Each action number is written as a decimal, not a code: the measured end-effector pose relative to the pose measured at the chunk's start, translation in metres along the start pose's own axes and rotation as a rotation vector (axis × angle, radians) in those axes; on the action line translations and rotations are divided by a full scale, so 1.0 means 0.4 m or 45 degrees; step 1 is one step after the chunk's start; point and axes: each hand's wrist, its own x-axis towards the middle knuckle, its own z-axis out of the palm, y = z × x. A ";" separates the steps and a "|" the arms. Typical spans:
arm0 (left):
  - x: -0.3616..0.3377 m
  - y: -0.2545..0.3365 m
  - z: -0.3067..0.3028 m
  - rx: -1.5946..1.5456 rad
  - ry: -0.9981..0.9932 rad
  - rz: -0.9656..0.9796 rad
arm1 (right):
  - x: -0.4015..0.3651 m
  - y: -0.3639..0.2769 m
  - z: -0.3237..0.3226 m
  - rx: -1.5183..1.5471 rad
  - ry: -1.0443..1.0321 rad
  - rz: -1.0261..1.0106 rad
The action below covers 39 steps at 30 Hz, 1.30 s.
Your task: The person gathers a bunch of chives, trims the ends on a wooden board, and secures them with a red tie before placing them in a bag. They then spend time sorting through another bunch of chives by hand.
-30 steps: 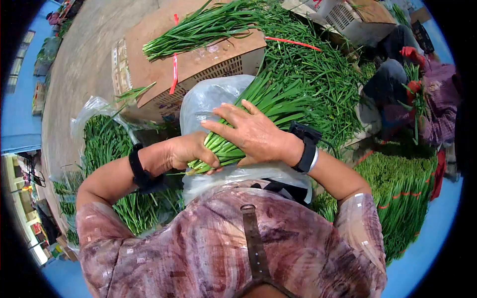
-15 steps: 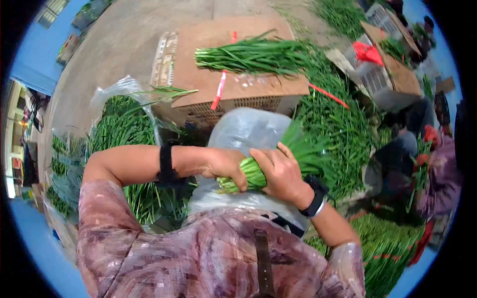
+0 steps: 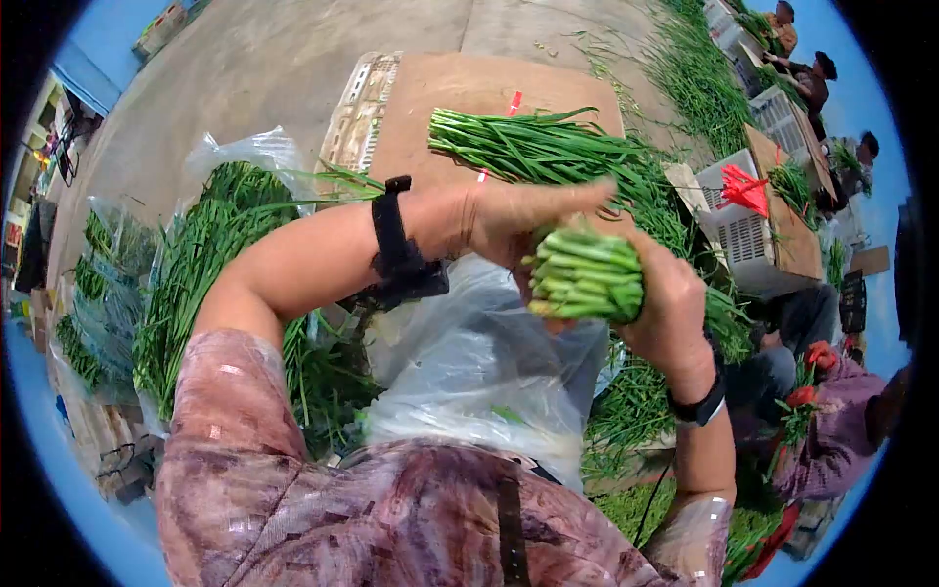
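A bunch of garlic chives (image 3: pixel 592 274) is raised over my lap, its pale cut stem ends turned towards me and to the left. My right hand (image 3: pixel 670 303) is wrapped round the bunch from the right. At the stem ends, my left hand (image 3: pixel 518 225) is open and slightly blurred, its fingers stretched out to the right above the bunch. The leafy part is mostly hidden behind my hands. Beyond them, another bundle of chives (image 3: pixel 528 142) lies on a cardboard-topped crate (image 3: pixel 421 93), across a red tie (image 3: pixel 515 102).
Clear plastic (image 3: pixel 469 362) covers my lap. Bagged chives (image 3: pixel 210 259) stand at left, and loose chives (image 3: pixel 626 406) lie at right. Beyond is a white crate (image 3: pixel 748 235) with red ties (image 3: pixel 743 189). A co-worker in a purple sleeve (image 3: pixel 831 430) sits at right; more people work farther back.
The bunch has been lifted from my lap and turned, stem ends now facing me. My left hand has let go of the stems and opened. The view has shifted slightly.
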 end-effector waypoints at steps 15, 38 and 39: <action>-0.186 -0.001 -0.454 1.067 2.001 0.709 | 0.313 0.283 0.069 0.154 -0.305 0.256; -0.045 -0.059 -0.536 2.555 1.458 0.491 | 0.609 0.349 0.218 -0.075 -0.508 -0.064; -0.044 -0.062 -0.533 2.605 1.442 0.532 | 0.627 0.333 0.230 -0.138 -0.539 -0.057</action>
